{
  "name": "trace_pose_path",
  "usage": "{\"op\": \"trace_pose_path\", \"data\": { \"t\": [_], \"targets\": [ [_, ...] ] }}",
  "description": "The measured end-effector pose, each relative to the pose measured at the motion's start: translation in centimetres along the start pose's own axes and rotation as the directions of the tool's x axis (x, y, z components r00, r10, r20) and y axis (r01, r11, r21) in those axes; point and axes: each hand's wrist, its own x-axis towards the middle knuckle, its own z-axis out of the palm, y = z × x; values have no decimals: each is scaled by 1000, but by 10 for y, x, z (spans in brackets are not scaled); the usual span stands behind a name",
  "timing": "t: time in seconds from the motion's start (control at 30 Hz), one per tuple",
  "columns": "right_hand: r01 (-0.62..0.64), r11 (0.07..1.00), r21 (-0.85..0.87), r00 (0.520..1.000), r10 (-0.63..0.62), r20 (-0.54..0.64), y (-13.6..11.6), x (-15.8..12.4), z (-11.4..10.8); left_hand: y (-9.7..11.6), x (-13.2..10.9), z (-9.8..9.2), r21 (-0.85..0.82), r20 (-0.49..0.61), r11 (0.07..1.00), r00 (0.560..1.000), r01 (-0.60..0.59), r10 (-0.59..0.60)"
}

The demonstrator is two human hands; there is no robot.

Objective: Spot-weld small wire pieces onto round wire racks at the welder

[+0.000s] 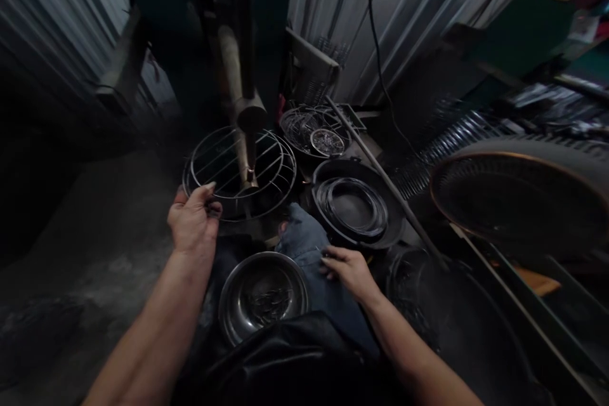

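Note:
My left hand (195, 217) is closed on the near left rim of a round wire rack (219, 168), which has parallel bars and a double outer ring. The rack is around the lower end of a machine's metal arm (248, 162). My right hand (343, 266) is closed in a pinch above my denim-covered leg (309, 266); a small thin piece seems to show at the fingertips, too small to name. Between my forearms a shiny metal bowl (231, 304) holds several small thin metal pieces (270, 304).
A coil of wire (352, 206) lies in a black basin (397, 228). Behind it is a basket (297, 117) of wire parts. A long rod (385, 181) slants across. At the right are a large round pan (518, 203) and stacked wire rings (451, 139).

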Motion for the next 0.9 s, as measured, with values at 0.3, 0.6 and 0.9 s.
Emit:
{"op": "trace_pose_path", "data": {
  "t": [0.3,0.6,0.9],
  "targets": [
    [406,897,-172,893,-350,284,-87,15,56,-7,-4,-1,-150,27,988,1000,19,-15],
    [477,875,-83,879,-473,64,-104,47,139,1,5,-2,-130,46,991,998,-36,43],
    [351,900,257,931,-365,6,-90,50,148,2,18,-1,-131,70,991,997,-10,19]
  ]
}}
